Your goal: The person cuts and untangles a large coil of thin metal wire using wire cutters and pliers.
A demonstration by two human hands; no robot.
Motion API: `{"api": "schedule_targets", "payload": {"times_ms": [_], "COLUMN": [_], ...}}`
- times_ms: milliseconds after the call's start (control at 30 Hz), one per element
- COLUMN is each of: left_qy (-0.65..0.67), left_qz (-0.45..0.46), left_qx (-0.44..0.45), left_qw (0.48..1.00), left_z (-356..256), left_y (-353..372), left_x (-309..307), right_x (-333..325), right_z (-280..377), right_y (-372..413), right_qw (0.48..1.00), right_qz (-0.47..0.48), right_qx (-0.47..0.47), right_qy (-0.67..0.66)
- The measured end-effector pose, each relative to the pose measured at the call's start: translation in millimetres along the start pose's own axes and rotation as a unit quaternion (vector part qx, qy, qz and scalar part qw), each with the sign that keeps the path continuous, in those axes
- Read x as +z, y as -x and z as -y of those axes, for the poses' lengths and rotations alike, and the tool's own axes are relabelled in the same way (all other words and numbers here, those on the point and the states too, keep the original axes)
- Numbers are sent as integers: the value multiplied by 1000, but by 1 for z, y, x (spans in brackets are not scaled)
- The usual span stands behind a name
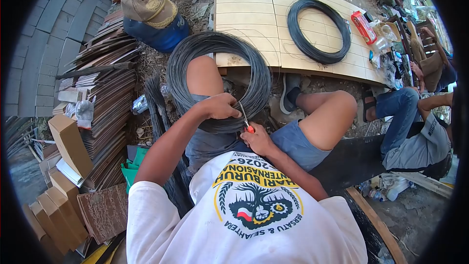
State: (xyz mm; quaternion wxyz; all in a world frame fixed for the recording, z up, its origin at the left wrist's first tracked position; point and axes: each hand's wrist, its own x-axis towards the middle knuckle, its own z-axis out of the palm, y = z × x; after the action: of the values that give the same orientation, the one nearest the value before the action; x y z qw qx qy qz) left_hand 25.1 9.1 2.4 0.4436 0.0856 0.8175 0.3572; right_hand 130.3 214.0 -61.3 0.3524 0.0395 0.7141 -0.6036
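Observation:
A large coil of dark wire (261,85) hangs around my raised left knee and rests over my lap. My left hand (222,106) is closed at the coil's inner near side, its fingers pinching wire; how many strands they hold is hidden. Just to the right, my right hand (258,139) is wrapped around red-handled pliers (250,129). The pliers' metal jaws point up toward my left fingertips, against the coil's strands. Whether the jaws are closed on a strand is too small to tell.
A second wire coil (291,22) lies on the pale low table (244,0) ahead. A red packet (364,27) sits at its right. A cap (149,7) tops a blue container (161,36). Stacked boards (110,102) and cardboard boxes (71,144) stand left. Another person (420,137) sits at right.

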Motion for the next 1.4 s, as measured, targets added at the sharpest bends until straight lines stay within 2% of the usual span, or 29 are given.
{"api": "schedule_targets", "payload": {"times_ms": [67, 167, 267, 333, 567, 633, 1067, 1167, 1233, 1333, 1400], "left_qy": [10, 42, 13, -15, -18, -41, 41, 12, -15, -67, -92], "left_qz": [8, 16, -12, -21, -34, -35, 2, -19, -96, -96, -95], "left_qx": [1, 7, 3, -9, -23, -5, 69, 57, 121, 138, 144], "left_qw": [1000, 999, 1000, 1000, 999, 999, 997, 998, 988, 983, 981], "left_z": [0, 6, 6, 3, 0, 1, 9, 5, 8, 6, 6], "left_y": [-1, -7, -4, -2, 3, 1, -1, 6, 10, 16, 16], "left_x": [0, 1, 4, 5, 7, 7, 3, 6, 12, 13, 14], "right_x": [0, -4, -4, -1, 5, 3, -5, -1, 1, 1, 2], "right_z": [-4, 1, 0, -1, 1, 4, 0, 8, 9, -1, -2], "right_y": [5, 10, 8, 7, -7, -6, 10, 11, 9, -2, -1], "right_qw": [999, 1000, 999, 994, 996, 1000, 1000, 995, 990, 997, 996], "right_qz": [-25, -4, 19, 26, 19, 4, 10, 6, 3, 8, 9], "right_qx": [-24, 14, 26, 26, 4, -3, -7, 25, 48, 11, 10], "right_qy": [17, -20, -33, -106, -82, -18, -25, -92, -134, -76, -83]}}
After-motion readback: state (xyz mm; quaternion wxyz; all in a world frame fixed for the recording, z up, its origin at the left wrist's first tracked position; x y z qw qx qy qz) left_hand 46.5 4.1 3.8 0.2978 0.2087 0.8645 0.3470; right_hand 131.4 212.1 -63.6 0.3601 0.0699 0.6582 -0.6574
